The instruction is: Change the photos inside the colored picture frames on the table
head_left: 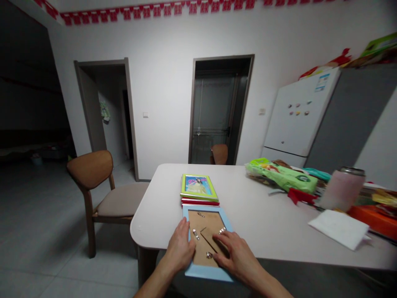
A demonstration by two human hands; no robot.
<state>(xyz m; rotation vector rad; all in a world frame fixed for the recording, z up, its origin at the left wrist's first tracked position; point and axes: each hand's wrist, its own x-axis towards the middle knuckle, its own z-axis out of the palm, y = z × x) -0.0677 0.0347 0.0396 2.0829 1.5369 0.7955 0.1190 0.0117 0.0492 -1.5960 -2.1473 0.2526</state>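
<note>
A light blue picture frame [207, 271] lies face down at the table's near edge, its brown backing board [198, 248] showing. Small metal clips [196, 234] sit along the backing's edges, and a slot is cut through its middle. My left hand [180, 245] grips the frame's left side, thumb toward the backing. Over the right half is my right hand [234, 253], fingers apart; its fingertips are at the right clip [222, 230] and its thumb is by the lower clip [209, 255]. Beyond lies a green picture frame [198, 186], face up, on top of a red one [200, 202].
On the white table's [245, 207] right side are a green plastic package [285, 176], a pink jar [343, 188], a white tissue [339, 227] and an orange box [376, 221]. A wooden chair [102, 186] stands at the left, and a fridge [299, 111] behind.
</note>
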